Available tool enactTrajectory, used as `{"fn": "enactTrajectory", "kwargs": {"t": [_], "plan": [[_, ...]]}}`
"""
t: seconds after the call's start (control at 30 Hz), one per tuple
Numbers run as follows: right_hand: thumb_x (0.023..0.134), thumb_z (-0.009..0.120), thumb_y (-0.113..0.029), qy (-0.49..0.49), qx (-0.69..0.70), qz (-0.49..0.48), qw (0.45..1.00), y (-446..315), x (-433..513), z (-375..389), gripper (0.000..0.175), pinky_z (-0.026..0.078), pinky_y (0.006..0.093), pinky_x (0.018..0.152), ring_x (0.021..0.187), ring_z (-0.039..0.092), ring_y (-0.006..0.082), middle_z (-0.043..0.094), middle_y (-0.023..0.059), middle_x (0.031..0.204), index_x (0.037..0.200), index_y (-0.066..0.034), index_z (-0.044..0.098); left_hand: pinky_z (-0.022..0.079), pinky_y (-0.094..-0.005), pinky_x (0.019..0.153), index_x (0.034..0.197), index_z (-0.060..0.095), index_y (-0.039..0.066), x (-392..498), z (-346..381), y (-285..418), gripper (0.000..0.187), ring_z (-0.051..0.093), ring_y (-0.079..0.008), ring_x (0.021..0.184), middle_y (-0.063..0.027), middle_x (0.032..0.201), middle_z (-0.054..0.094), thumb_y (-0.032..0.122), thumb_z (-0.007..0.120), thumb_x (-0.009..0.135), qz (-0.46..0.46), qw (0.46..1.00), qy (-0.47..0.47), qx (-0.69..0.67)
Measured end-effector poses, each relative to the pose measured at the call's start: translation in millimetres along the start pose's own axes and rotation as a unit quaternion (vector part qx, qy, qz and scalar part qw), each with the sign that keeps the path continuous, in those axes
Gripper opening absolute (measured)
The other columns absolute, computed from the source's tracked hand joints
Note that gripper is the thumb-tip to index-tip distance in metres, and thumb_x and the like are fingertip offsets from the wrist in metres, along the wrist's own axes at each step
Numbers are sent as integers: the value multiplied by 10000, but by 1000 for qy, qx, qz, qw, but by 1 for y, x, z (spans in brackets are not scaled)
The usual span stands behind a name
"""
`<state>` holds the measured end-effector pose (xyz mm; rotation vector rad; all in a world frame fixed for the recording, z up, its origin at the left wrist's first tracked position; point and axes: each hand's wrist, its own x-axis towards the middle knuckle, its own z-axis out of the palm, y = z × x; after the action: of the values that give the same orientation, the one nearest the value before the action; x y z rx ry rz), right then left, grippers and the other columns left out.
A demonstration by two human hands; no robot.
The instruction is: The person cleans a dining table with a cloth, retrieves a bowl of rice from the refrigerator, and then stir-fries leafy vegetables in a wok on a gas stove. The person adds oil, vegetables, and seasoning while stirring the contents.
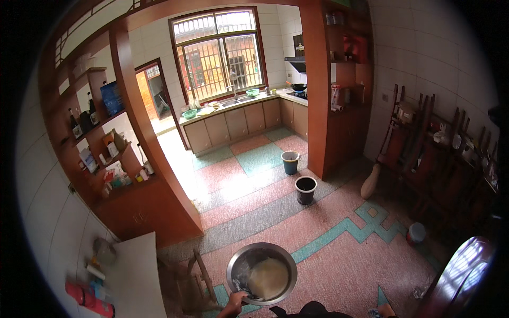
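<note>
My left hand grips the near left rim of a wide metal basin, its fingers closed around the edge. Inside the basin lies a pale, yellowish mass, with whitish smears on the metal beside it. At the bottom edge, right of the basin and apart from it, my right hand shows only in part beside a small patterned bluish thing; whether it holds that thing is not clear. Dark clothing or straps lie between the hands.
A wooden chair and white table stand at the left. Two bins stand ahead on the tiled floor. Wooden shelves flank the kitchen opening. Stacked chairs, a gourd and a lidded container are at the right.
</note>
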<state>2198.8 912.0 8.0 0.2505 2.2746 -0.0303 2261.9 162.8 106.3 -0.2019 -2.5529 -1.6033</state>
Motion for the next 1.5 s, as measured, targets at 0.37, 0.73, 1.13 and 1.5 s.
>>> {"fn": "enactTrajectory", "kwargs": {"t": [0.37,0.73,1.13,1.5], "plan": [[793,572,-237,65,1,-110,992,-151,200,-148,244,542,484,719,804,693,348,715,168,868,825,-65,743,544,-476,861,915,594,-35,218,-73,-70,212,633,-302,867,-132,902,625,142,535,814,-414,777,185,-436],[903,552,-221,111,305,-405,855,-595,386,-499,214,522,465,702,764,636,317,659,160,828,906,-53,685,550,-475,904,1001,608,-85,350,-171,-110,352,671,-372,945,-214,982,678,167,490,784,-459,704,287,-459],[902,531,-201,92,312,-101,940,-658,456,-532,338,477,429,911,1091,608,330,647,216,1173,1161,-17,646,545,-493,906,1012,620,-84,590,-336,-246,371,673,-375,939,-218,997,682,184,484,795,-452,727,227,-465],[901,549,-210,105,330,4,938,-691,514,-538,352,471,441,922,1120,597,350,640,222,1198,1174,-7,636,457,-530,1036,1105,578,-135,869,-424,-374,456,622,-425,1079,-265,1131,649,190,487,797,-441,741,103,-495]]}}
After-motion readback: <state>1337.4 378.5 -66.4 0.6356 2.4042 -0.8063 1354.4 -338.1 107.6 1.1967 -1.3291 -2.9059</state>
